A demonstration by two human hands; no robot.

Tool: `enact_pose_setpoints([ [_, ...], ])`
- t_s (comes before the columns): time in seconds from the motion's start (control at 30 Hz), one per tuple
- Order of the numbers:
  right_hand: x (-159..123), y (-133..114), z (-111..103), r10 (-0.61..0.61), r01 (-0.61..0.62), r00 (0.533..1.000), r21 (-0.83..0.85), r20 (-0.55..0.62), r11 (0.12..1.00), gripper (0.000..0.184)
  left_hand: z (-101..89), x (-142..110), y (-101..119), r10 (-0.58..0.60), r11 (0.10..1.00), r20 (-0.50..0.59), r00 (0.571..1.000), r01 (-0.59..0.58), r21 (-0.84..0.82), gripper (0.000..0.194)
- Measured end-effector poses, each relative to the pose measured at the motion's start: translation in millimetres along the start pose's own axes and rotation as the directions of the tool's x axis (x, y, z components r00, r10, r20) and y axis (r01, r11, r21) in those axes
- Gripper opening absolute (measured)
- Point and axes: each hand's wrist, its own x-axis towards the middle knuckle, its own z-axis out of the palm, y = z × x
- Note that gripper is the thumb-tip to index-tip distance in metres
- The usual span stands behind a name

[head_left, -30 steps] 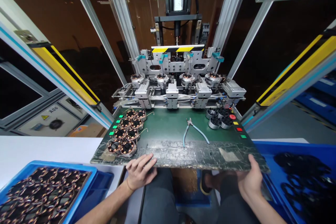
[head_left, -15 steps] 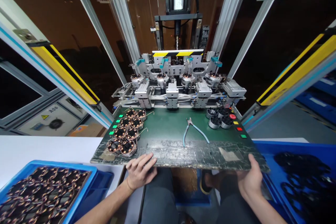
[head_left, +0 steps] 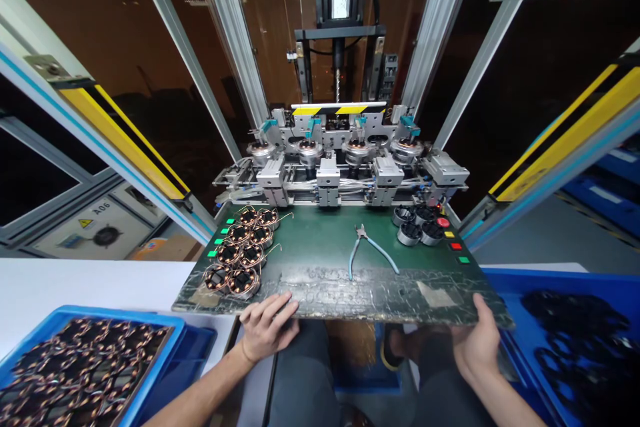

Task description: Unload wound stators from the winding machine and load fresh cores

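My left hand (head_left: 269,325) lies over the front edge of the green worktable (head_left: 320,260), fingers outstretched and holding nothing. At the right front corner, my right hand (head_left: 477,340) grips the table's edge, thumb on top, with its fingers hidden underneath. Between the hands and farther back lie diagonal cutters (head_left: 362,235) with light blue handles, spread apart. Copper-wound stators (head_left: 243,281) stand in two columns on the left, some with loose wire ends. Several unwound stator cores (head_left: 410,233) cluster on the right. Neither hand touches these parts.
Behind the table is a winding machine (head_left: 329,177) holding several stators under a striped bar (head_left: 338,109). Coloured buttons (head_left: 443,221) line the right side. A blue tray (head_left: 176,340) of wound parts sits left; a blue bin (head_left: 515,287) holds black parts at right.
The machine's striped bar and the plate under it have dropped slightly, and the tooling around its stators looks different. Both hands and the parts on the table have stayed put.
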Motion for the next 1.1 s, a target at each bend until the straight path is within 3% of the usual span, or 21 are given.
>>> enact_pose_setpoints([
  [0.2, -0.4, -0.1, 0.6, -0.014, 0.014, 1.000, -0.015, -0.003, 1.000, 0.051, -1.5, 3.4, 1.3, -0.002, 1.000, 0.004, 1.000, 0.002, 0.006, 0.061],
  [0.53, 4.7, 3.1, -4.4, -0.044, 0.044, 0.999, -0.040, 0.003, 0.998, 0.051, -1.6, 2.4, 1.0, -0.003, 1.000, 0.012, 1.000, 0.003, 0.002, 0.075],
  [0.77, 3.3, 2.4, -2.9, -0.039, 0.040, 0.999, -0.035, 0.006, 0.999, 0.054, -1.4, 1.6, 1.1, -0.006, 1.000, 0.008, 1.000, 0.006, 0.014, 0.054],
  [1.1, 2.2, 1.3, -2.1, 0.010, -0.010, 1.000, -0.004, 0.013, 1.000, 0.053, -1.0, -0.9, -0.1, -0.003, 1.000, 0.023, 1.000, 0.003, 0.022, 0.070],
])
